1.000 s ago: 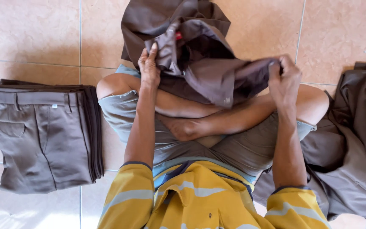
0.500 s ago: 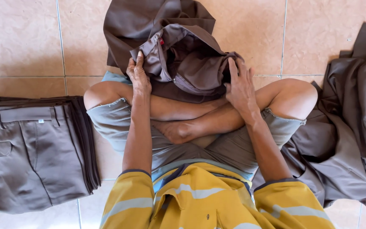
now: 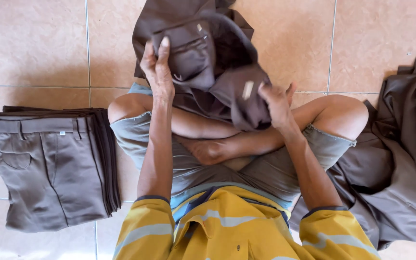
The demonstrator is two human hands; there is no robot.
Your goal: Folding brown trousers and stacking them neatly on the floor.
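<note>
The person sits cross-legged on the tiled floor (image 3: 34,48) and holds a pair of brown trousers (image 3: 208,62) up over the knees. The left hand (image 3: 157,65) is closed on the cloth near a welt pocket, fingers wrapped over the top of a fold and thumb behind. The right hand (image 3: 275,103) pinches a bunched lower edge of the same garment, beside a small pale tag; its fingers are curled shut on the fabric.

The trousers hang rumpled between the two hands and spill forward onto the floor beyond the legs. The cloth looks like a smooth woven suiting: light, limp and quick to slump, so it probably keeps no shape of its own and sags wherever it is unsupported. It seems neither fragile nor heavy, though the smooth weave may slide through a loose grip. The firmest places to hold it are likely the waistband and the seams, where the layers are doubled and stitched; gripping at two well-spread points would let it hang flat.

To the person's left lies a neat stack of folded trousers (image 3: 49,168) of the same colour, well apart from the hands. To the right, a loose heap of brown garments (image 3: 405,168) lies just beside the knee.
</note>
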